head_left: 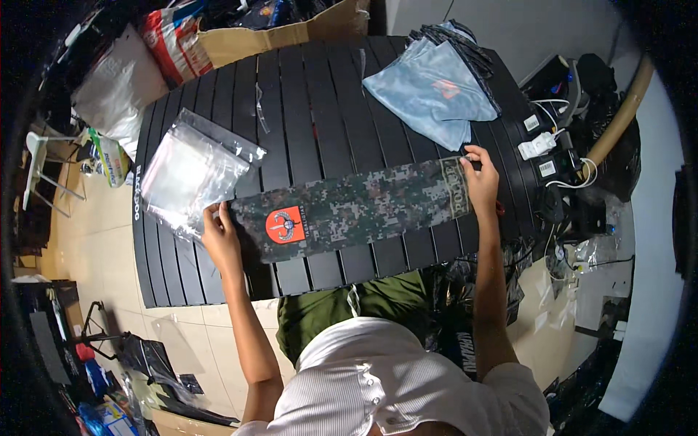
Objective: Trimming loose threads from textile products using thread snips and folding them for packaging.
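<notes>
A long camouflage cloth band [349, 211] is stretched out across the black slatted table [320, 131] in front of me. It carries a red patch with an emblem near its left end and a lettered panel at its right end. My left hand [222, 240] pinches the left end between thumb and fingers. At the other end, my right hand [482, 182] grips the upper corner beside the lettered panel. Clear plastic bags [193, 167] lie just beyond my left hand. Farther back on the right rests a light blue cloth [432, 91], with dark camouflage pieces [465, 47] stacked beside it.
A cardboard box [283, 30] stands behind the table, near a red and white bag [174, 43]. White adapters [536, 147] and cables sit at the right edge, by a brown tube [622, 109]. A white chair [43, 167] is at far left.
</notes>
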A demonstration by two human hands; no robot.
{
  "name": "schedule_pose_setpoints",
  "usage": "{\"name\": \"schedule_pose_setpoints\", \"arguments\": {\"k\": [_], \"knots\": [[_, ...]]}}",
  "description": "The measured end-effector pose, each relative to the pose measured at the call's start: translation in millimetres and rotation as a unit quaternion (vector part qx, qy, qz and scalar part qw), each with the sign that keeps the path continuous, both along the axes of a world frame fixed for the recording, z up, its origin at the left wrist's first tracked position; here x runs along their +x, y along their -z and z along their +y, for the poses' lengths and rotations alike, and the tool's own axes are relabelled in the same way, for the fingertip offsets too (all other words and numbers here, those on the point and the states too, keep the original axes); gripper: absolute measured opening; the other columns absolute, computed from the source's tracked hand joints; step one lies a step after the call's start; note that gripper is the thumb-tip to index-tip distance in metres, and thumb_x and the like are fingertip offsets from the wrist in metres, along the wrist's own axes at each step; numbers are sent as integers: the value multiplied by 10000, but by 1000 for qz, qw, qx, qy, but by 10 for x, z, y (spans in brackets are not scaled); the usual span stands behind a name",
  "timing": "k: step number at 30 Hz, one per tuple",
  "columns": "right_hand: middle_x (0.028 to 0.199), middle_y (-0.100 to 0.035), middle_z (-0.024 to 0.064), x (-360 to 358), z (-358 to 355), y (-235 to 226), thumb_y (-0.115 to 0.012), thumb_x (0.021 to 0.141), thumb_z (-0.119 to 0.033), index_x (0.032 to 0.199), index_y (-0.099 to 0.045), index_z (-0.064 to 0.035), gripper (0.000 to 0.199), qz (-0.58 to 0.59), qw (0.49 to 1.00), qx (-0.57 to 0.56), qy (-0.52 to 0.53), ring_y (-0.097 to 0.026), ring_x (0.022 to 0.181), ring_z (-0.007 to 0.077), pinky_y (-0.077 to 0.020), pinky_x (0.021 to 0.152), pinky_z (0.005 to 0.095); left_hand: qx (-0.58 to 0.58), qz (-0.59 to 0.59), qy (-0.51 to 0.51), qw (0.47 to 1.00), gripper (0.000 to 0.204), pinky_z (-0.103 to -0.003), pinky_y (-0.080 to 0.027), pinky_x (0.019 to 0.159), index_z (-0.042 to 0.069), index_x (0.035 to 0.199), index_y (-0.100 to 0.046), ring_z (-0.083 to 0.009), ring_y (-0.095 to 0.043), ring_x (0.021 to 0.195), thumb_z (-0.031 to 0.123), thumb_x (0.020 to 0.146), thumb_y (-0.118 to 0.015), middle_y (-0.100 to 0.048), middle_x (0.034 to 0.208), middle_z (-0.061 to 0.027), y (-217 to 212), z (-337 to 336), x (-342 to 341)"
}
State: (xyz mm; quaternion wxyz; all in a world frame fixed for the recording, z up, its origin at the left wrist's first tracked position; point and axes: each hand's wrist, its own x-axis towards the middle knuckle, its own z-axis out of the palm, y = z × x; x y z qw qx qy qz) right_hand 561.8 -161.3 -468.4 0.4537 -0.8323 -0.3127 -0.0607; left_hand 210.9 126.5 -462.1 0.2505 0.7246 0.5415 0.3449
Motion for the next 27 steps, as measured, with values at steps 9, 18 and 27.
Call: {"name": "schedule_pose_setpoints", "arguments": {"k": [9, 18, 27], "knots": [[845, -582, 83, -86, 31, -44, -583, 820, -96, 1006, -570, -51, 192, -83, 993, -78, 17, -561, 721, 189, -437, 594, 284, 6, 60, 3, 998, 226, -298, -323, 437, 20, 905, -534, -125, -373, 459, 245, 895, -524, -496, 538, -112, 7, 6, 3], [779, -535, 67, -107, -345, 15, -558, 838, -160, 907, -579, -67, 118, -184, 966, -174, 52, -493, 729, 246, -396, 654, 340, 54, 126, -32, 990, 246, -357, -413, 519, 109, 1041, -536, -247, -554, 557, 300, 886, -523, -600, 691, -109, -34, -88, -21], [807, -503, 77, 83, -683, 168, -513, 879, -254, 898, -554, -96, 164, -201, 927, -255, 187, -498, 763, 270, -381, 711, 403, 69, 137, -16, 988, 233, -346, -420, 558, 97, 1060, -543, -253, -552, 619, 244, 879, -539, -602, 766, -104, -14, -133, -27]]}}
